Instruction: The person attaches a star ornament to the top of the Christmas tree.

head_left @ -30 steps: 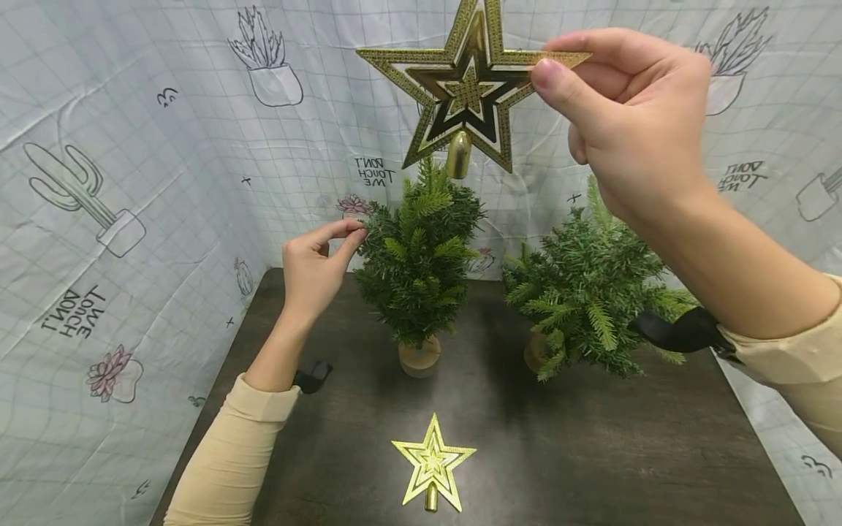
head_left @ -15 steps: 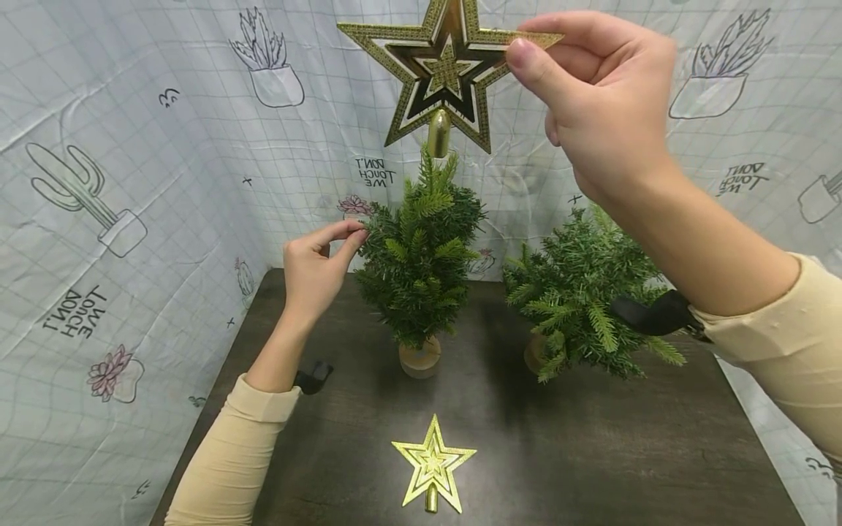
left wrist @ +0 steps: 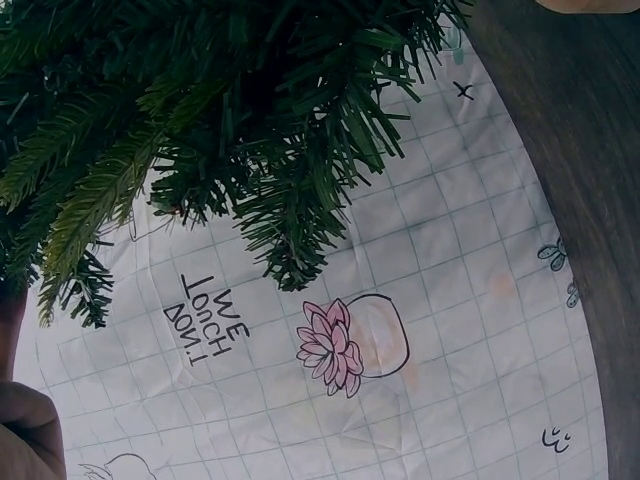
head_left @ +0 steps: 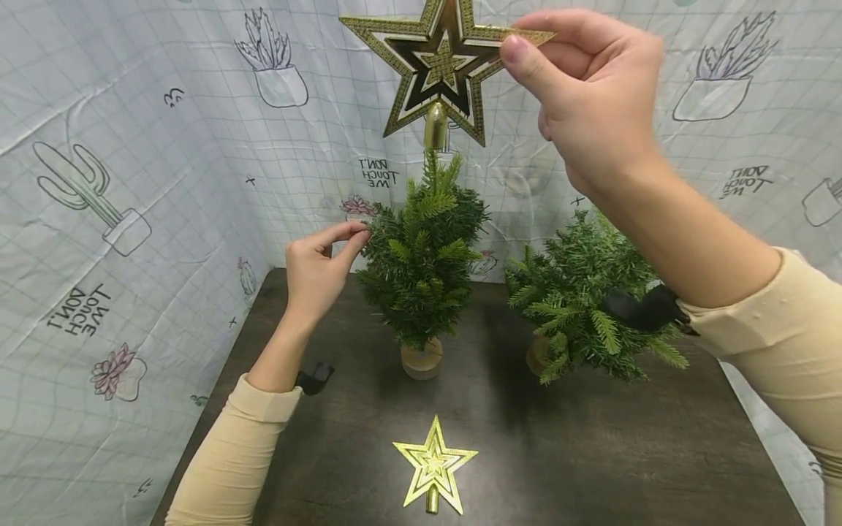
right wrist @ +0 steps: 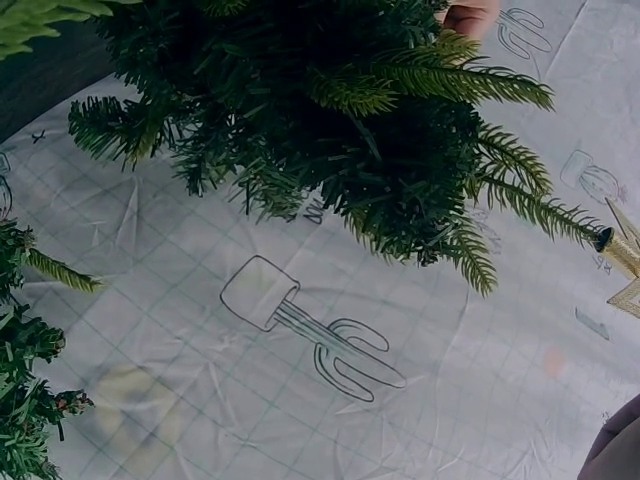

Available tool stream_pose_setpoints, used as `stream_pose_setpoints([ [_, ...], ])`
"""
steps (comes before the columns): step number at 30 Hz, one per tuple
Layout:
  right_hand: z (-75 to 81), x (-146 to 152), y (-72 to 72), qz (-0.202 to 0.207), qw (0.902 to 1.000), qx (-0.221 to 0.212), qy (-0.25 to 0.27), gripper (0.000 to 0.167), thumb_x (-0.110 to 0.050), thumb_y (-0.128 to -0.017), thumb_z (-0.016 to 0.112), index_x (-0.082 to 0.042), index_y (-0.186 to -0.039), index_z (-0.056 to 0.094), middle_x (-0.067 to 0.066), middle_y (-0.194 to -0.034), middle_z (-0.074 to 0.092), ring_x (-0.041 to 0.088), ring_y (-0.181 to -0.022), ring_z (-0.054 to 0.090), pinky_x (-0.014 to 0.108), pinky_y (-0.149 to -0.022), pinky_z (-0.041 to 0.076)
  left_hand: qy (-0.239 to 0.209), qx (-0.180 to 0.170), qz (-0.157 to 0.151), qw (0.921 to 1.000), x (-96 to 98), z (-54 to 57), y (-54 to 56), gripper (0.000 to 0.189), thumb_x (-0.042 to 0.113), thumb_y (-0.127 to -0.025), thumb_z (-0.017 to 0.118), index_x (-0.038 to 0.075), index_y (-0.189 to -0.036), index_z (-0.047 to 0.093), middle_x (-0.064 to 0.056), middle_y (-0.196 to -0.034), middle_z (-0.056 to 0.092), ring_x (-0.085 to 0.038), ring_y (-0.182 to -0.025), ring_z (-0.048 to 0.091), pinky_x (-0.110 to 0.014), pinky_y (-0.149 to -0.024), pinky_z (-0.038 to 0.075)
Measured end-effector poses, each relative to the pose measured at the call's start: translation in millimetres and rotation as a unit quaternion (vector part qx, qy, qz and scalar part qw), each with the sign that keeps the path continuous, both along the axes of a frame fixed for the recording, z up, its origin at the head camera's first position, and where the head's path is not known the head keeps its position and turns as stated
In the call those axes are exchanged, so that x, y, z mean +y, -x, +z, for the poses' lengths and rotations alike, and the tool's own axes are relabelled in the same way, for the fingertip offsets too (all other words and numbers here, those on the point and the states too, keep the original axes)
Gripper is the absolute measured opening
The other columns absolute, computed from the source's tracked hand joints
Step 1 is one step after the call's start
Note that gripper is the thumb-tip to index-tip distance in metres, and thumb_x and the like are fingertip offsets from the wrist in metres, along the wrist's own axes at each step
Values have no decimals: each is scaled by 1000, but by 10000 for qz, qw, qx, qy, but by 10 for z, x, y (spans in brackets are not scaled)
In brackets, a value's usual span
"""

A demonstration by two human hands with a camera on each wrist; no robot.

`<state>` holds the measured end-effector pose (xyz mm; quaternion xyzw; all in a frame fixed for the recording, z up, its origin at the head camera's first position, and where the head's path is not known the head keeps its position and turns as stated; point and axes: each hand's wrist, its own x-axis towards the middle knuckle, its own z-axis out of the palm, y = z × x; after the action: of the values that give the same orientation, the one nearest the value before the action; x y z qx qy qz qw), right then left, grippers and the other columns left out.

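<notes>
My right hand (head_left: 598, 95) pinches one point of a gold star tree topper (head_left: 444, 69) between thumb and fingers. The topper stands upright over the left small Christmas tree (head_left: 421, 270), its hollow socket (head_left: 435, 128) right at the tree's top sprig (head_left: 430, 172). In the right wrist view the same socket (right wrist: 622, 252) meets the end of a green sprig (right wrist: 555, 212). With thumb and forefinger my left hand (head_left: 316, 274) pinches a branch tip on that tree's left side. The tree rises from a round wooden base (head_left: 422, 359).
A second gold star topper (head_left: 434, 464) lies flat on the dark table (head_left: 592, 453) near the front. To the right, another small Christmas tree (head_left: 585, 299) leans over on its wooden base, partly behind my right forearm. A cactus-print curtain (head_left: 197, 146) surrounds the table's back and sides.
My right hand has carried the star topper leftward and a little up, bringing its socket over the tree's top sprig. The left hand keeps its pinch on the branch tip.
</notes>
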<state>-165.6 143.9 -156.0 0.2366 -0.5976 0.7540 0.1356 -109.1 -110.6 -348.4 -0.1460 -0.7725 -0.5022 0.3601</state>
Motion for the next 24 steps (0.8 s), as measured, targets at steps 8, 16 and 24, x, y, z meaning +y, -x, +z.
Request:
stream_pose_setpoints([
  [8,-5,-14,-21,-145,9997,185,-106,14,5,-85,83,6,-98,78,16,-82,76,9,-38,26,18,-41,20,113,-16,66,9999,-4,-9,-22,9,-2,-91,78,-5,-100,80,-19,-95,77,-5,-38,10,-24,-41,14],
  [16,39,1,-39,-250,9994,-41,-252,13,5,-84,84,4,-96,79,13,-79,76,8,-38,30,18,-41,23,197,-169,49,9997,-135,-101,114,11,14,-95,79,8,-102,84,-6,-94,79,5,-43,12,-25,-42,15],
  [24,48,30,-39,-230,9983,145,-515,12,3,-85,84,4,-96,79,11,-81,77,9,-42,40,21,-53,35,244,-303,-30,9992,-238,2,123,14,22,-97,77,12,-105,84,1,-95,79,-2,-44,15,-26,-43,17],
])
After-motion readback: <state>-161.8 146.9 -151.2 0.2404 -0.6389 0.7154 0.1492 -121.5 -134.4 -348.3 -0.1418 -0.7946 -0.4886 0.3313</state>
